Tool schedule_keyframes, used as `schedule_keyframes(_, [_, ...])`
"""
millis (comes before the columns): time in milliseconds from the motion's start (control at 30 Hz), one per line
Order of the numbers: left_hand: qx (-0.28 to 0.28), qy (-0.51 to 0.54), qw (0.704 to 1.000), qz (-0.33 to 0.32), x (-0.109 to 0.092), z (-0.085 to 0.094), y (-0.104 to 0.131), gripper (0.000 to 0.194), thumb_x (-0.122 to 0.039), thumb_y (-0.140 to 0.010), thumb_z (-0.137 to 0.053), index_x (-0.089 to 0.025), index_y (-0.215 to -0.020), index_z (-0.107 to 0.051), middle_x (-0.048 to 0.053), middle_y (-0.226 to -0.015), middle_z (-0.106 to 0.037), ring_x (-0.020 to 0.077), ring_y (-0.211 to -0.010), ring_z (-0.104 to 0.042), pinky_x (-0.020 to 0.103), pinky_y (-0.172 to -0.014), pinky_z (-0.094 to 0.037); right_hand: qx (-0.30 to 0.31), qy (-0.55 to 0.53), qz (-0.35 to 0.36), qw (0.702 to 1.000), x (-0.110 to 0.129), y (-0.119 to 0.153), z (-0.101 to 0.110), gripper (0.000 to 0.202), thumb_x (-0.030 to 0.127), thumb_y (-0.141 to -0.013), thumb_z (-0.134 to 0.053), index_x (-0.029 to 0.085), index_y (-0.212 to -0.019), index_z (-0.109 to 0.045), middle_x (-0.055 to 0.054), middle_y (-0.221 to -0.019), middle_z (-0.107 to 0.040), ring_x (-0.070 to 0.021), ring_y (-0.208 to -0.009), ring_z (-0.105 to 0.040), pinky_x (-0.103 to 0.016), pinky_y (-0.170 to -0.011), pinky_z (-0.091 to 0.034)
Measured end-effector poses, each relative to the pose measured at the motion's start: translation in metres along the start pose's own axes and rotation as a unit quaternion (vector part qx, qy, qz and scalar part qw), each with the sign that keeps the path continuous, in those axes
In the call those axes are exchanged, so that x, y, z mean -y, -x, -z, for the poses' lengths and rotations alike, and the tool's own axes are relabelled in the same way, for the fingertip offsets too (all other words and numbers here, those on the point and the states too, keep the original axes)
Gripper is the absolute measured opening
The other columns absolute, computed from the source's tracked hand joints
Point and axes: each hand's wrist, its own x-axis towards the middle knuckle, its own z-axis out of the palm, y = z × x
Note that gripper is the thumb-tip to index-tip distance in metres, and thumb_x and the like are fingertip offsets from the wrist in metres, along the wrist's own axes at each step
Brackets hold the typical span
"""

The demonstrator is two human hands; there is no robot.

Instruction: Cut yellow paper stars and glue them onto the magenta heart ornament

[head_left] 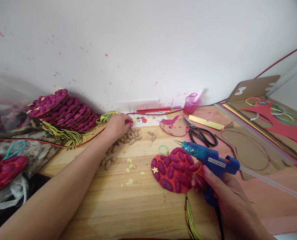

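My right hand (234,196) grips a blue hot glue gun (210,156) with a clear glue stick in its back. Its nozzle points left, above a red heart-shaped ornament (172,170) covered with purple-painted peanuts. One pale yellow star (155,170) sits on the ornament's left side; a green loop is at its top and a yellow-green tassel hangs below. Fingers of the right hand overlap the ornament's right edge. My left hand (118,126) reaches to the back, fingers pinched together at a white sheet (149,120) with small stars and cutouts. What they hold is hidden.
Peanuts (132,136) and yellow paper scraps (130,165) lie mid-table. Finished ornaments (68,111) are stacked at left. Scissors (200,131), a painted cardboard shape (173,126) and a pink cup (191,104) stand or lie at the back. A cardboard box (253,88) is at right.
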Motion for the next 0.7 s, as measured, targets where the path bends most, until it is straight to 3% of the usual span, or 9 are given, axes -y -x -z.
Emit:
schedule_keyframes(233, [-0.017, 0.037, 0.999, 0.011, 0.0, -0.002, -0.005, 0.025, -0.027, -0.078, -0.058, -0.02, -0.095, -0.074, 0.004, -0.087, -0.075, 0.0222, -0.081, -0.066, 0.031, -0.074, -0.047, -0.003, 0.002, -0.01, 1.0, 0.0, 0.0, -0.001, 0.039, 0.058, -0.078, -0.067, 0.02, -0.088, -0.07, -0.004, -0.072, -0.065, -0.0165, -0.062, -0.054, -0.024, -0.053, -0.045])
schedule_keyframes(367, [-0.019, 0.059, 0.998, 0.014, 0.001, -0.006, -0.009, 0.031, -0.027, -0.076, -0.06, -0.02, -0.104, -0.071, 0.003, -0.085, -0.073, 0.0202, -0.077, -0.064, 0.03, -0.07, -0.044, -0.012, 0.002, -0.009, 1.0, 0.001, 0.001, -0.001, 0.04, 0.059, -0.077, -0.068, 0.019, -0.083, -0.069, -0.004, -0.072, -0.065, -0.0167, -0.063, -0.054, -0.025, -0.055, -0.046])
schedule_keyframes(700, [-0.014, 0.121, 0.992, 0.012, 0.003, -0.011, -0.012, 0.015, -0.03, -0.073, -0.065, -0.02, -0.082, -0.071, 0.002, -0.078, -0.073, 0.0182, -0.072, -0.063, 0.028, -0.067, -0.044, -0.026, 0.001, -0.022, 0.999, -0.001, -0.001, -0.001, 0.042, 0.062, -0.075, -0.068, 0.021, -0.073, -0.063, -0.005, -0.072, -0.064, -0.0187, -0.065, -0.055, -0.027, -0.055, -0.044])
